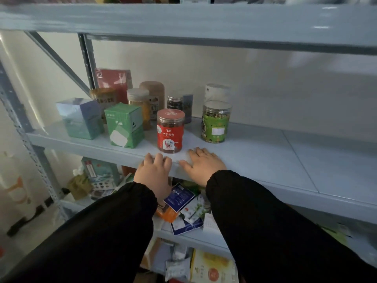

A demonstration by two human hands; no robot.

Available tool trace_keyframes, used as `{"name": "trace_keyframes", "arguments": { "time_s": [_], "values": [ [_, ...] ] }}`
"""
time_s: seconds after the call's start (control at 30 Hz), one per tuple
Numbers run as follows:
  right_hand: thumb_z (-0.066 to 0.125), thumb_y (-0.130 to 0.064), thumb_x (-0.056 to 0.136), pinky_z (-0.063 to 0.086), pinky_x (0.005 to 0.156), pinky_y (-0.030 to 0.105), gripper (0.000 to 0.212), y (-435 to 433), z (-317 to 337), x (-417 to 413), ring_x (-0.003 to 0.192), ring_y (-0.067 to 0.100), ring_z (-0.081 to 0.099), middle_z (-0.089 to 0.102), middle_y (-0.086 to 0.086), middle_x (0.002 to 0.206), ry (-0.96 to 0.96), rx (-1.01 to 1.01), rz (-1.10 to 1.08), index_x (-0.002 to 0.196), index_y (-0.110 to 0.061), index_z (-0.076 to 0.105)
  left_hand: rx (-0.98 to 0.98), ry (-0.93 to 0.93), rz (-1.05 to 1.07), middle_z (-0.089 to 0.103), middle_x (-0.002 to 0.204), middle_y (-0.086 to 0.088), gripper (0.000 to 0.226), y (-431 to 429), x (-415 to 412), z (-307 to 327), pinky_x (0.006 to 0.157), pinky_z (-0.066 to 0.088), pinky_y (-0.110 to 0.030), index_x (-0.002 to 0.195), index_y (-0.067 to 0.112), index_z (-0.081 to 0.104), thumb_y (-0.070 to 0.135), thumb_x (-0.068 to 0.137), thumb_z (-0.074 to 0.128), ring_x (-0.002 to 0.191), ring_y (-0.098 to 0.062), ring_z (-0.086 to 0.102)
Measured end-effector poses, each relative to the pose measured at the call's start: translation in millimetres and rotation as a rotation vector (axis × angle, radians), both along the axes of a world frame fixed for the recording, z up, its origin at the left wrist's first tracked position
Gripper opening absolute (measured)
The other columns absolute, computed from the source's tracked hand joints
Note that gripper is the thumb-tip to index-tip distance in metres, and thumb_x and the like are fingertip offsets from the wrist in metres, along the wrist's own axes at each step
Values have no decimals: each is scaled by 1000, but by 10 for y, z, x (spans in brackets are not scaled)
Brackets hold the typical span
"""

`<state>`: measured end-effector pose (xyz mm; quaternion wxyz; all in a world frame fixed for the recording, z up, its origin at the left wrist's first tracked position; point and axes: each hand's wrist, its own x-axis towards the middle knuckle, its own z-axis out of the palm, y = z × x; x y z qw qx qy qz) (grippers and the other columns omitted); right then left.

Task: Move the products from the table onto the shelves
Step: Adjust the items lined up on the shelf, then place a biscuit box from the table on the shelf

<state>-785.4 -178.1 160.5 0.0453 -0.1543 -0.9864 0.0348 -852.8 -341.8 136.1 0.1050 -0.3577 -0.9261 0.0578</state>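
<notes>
Pale-blue shelf (265,156): red '中宁枸杞' jar (171,131); left hand (153,172), right hand (204,166), grips loose, empty.

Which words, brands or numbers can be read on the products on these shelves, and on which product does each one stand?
"中宁枸杞": on the red label of the clear jar.
Small logo on that jar's red lid: too blurred to read.
Print on the green box, the red box, the green-labelled jar and the pouches below: too small or blurred to read.
</notes>
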Motion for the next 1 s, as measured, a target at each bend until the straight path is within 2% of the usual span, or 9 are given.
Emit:
{"name": "trace_keyframes", "arguments": {
  "time_s": [0.1,0.2,0.33,0.4,0.47,0.53,0.6,0.8,1.0],
  "values": [
    [22,-60,104,14,125,44,68,118,-54,405,156,25,16,18,7,170,1,21,23,162,-25,19,30,-111,88,18,159,-13,88,-13,140,24,117,32,-48,154,12,9,44,88,57,151,-37,8],
    [31,-62,101,7,125,41,71,330,-147,961,157,21,9,11,1,171,46,5,10,163,-32,13,33,-220,194,1,165,-16,97,70,492,100,119,30,-45,158,6,-4,42,91,57,151,-38,12],
    [49,-51,98,1,125,38,74,582,-234,1815,157,18,2,7,-2,172,86,-20,25,162,-30,18,98,-141,-69,32,151,-9,78,418,1238,83,103,46,-42,158,18,13,40,93,51,134,-33,40],
    [53,-45,97,16,123,37,60,668,-254,2271,156,21,13,22,0,168,4,-122,28,153,-26,43,128,-174,-222,47,141,-6,64,674,1687,53,95,49,-41,153,26,29,36,93,49,124,-30,50],
    [55,-47,97,35,113,36,54,741,-301,2762,144,25,39,44,3,157,-216,-256,-61,147,-25,51,86,-265,-267,59,132,-4,48,933,2089,49,86,49,-35,141,27,45,38,94,47,115,-27,58],
    [59,-50,97,44,108,38,59,833,-384,3317,134,27,52,51,5,151,-510,-301,-165,148,-22,51,-108,-368,-306,59,134,-2,47,1196,2488,40,85,47,-31,139,28,51,43,95,48,116,-24,58],
    [62,-50,96,50,103,40,56,895,-451,3709,121,28,60,60,8,140,-640,-266,-242,139,-15,59,-310,-429,-350,55,140,0,49,1367,2759,56,84,43,-29,141,31,50,48,95,50,120,-22,56],
    [58,-55,95,51,90,35,50,1175,-566,5029,111,24,61,62,4,128,-507,-337,-457,132,-22,58,-513,-443,-537,50,148,2,55,1963,3977,16,87,41,-27,147,32,44,54,97,49,127,-19,52],
    [61,-54,93,53,91,36,56,1313,-835,6258,104,24,63,65,6,125,-425,-478,-716,134,-17,61,-636,-430,-778,62,120,5,47,2466,5204,-210,85,53,-33,133,31,55,56,94,49,102,-17,61]
  ]
}}
